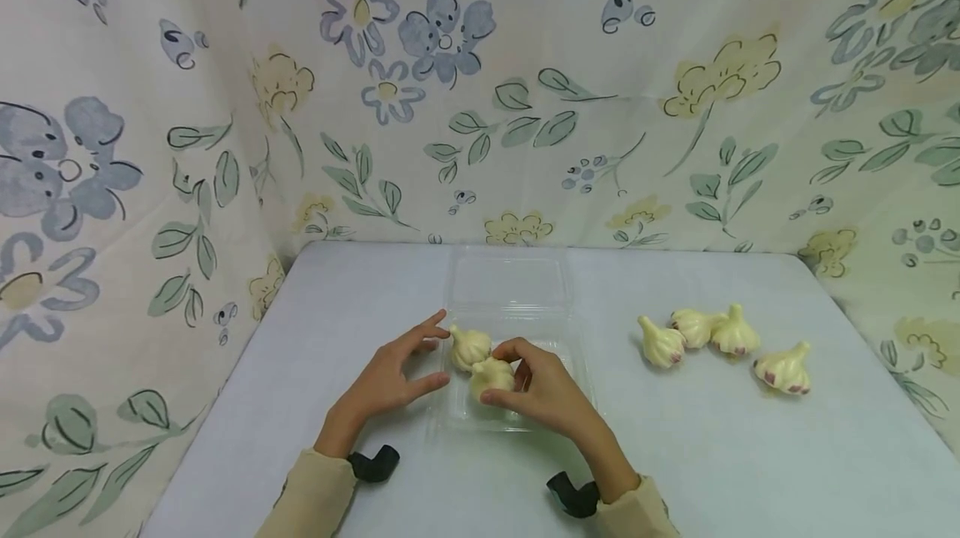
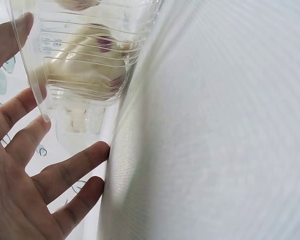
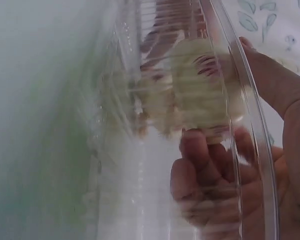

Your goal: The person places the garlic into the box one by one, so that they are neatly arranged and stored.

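A clear plastic box stands on the table with its hinged lid laid back. My right hand reaches inside and grips a pale garlic bulb between thumb and fingers. Another garlic bulb sits in the box's left part, right behind the held one. At the box's left wall my left hand is spread, fingers extended; the left wrist view shows fingertips at the plastic rim. Through the clear wall, the right wrist view shows the held bulb with purple streaks.
Several more garlic bulbs lie to the right on the white table: a close group and a single bulb apart from it. A flowered curtain surrounds the table at the back and sides.
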Available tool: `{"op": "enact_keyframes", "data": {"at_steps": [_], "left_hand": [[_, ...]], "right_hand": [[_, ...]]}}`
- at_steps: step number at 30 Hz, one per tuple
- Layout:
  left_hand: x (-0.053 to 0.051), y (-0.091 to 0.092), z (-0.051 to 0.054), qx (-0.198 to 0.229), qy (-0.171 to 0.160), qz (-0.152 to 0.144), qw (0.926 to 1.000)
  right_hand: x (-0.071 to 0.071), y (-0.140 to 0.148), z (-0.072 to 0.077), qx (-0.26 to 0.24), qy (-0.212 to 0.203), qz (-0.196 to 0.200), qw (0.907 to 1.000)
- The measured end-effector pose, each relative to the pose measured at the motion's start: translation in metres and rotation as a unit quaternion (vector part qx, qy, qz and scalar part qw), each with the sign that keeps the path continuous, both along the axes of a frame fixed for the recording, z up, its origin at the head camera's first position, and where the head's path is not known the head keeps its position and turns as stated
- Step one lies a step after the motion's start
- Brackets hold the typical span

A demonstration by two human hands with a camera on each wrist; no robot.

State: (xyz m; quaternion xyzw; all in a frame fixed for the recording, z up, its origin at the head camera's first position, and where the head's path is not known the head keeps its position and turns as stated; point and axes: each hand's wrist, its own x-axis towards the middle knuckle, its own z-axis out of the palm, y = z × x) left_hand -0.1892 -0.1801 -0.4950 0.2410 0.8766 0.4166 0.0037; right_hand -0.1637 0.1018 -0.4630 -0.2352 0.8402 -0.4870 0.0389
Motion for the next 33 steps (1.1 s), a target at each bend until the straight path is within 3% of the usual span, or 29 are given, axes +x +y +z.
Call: {"op": "enact_keyframes", "data": {"at_steps": [14,33], "left_hand": [[0.000,-0.001,0.000,-0.006,-0.006,0.004,1.0000],[0.001,0.000,0.000,-0.007,-0.010,0.009,0.9999]], "right_hand": [[0.000,-0.016,-0.002,0.037,-0.027,-0.001,0.9990],[-0.003,-0.019,-0.006,0.040,-0.040,0.040,0.9976]]}}
